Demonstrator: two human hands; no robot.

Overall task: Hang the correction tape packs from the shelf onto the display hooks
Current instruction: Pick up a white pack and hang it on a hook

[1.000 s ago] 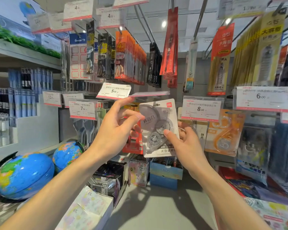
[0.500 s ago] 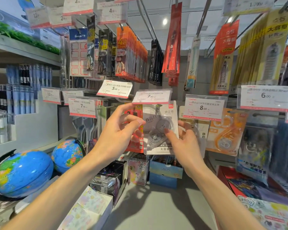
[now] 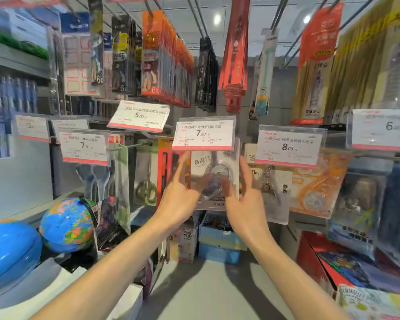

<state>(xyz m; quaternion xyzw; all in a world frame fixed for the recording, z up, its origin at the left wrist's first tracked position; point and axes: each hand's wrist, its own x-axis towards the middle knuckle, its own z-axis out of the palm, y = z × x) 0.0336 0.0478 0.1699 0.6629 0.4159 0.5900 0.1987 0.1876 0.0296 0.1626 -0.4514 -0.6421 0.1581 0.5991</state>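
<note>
Hanging below the 7.90 price tag (image 3: pixel 203 134): correction tape pack (image 3: pixel 214 179), light, stiff, slick blister card; take by its side edges. Left hand (image 3: pixel 179 199) at its left, fingers spread; right hand (image 3: pixel 245 199) at its right, likewise spread, neither gripping.

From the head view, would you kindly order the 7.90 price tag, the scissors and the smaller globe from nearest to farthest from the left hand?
1. 7.90 price tag: just above the left hand.
2. Scissors: hanging to its left.
3. Smaller globe: far lower left.
</note>
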